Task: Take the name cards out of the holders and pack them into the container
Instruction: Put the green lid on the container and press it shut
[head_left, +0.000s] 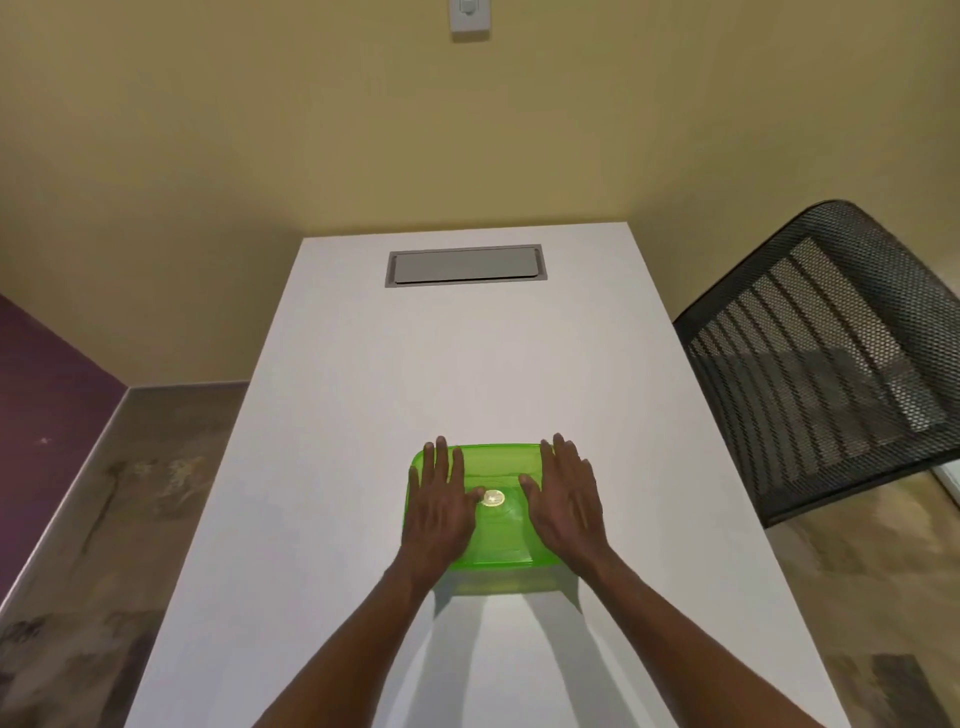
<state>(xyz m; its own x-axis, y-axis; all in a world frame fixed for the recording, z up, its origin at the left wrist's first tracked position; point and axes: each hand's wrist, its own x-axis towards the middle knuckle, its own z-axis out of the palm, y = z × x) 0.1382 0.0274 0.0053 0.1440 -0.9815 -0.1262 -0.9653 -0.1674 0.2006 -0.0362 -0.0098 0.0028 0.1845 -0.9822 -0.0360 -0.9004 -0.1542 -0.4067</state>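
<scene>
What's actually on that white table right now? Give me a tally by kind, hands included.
Green container with its lid on: 1
Hands resting flat on the lid: 2, the left hand and the right hand
Grey hatch set into the table: 1
Name cards or holders in view: 0
Total: 4

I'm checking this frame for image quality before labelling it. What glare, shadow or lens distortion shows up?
Head view: a bright glare spot sits on the translucent green plastic lid between the left hand and right hand; both forearms throw soft grey shadows on the white rectangular table; the wide-angle lens makes the table taper strongly and bends the black mesh chair back; focus is mildly soft throughout.
</scene>
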